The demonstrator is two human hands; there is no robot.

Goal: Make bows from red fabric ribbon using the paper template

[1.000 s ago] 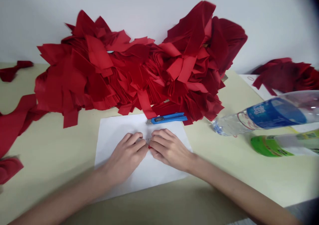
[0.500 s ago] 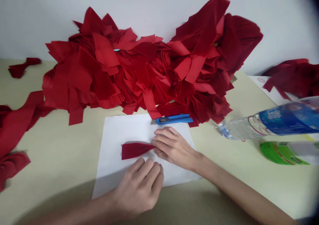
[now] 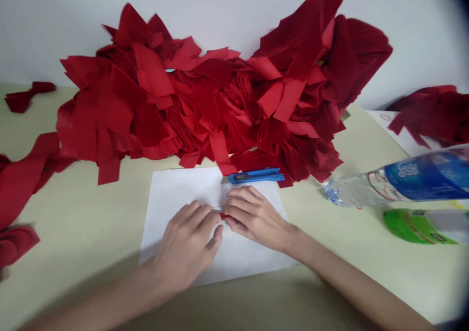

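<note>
A strip of red fabric [image 3: 222, 216] lies on a white sheet of paper [image 3: 161, 184]. Only a sliver of it shows between my hands. My right hand [image 3: 251, 214] is closed, pinching the strip's narrow, gathered end. My left hand [image 3: 188, 238] rests over the wider part of the strip and covers it. Its fingers are bent downward with the tips hidden, and its thumb stands apart from them. Just beyond my right hand, a blue utility knife [image 3: 254, 175] lies across the paper's far edge, its blade end pointing left.
A large heap of red fabric strips [image 3: 198, 101] is piled against the wall. More red strips [image 3: 25, 184] lie at the left. On the right are a clear water bottle with a blue label [image 3: 414, 177], a green bottle [image 3: 406, 223], and another red fabric bundle [image 3: 436, 113] on papers.
My left hand has moved up and forward from beside the strip to over it, and its thumb has come away from the fingers. My right hand keeps its pinch.
</note>
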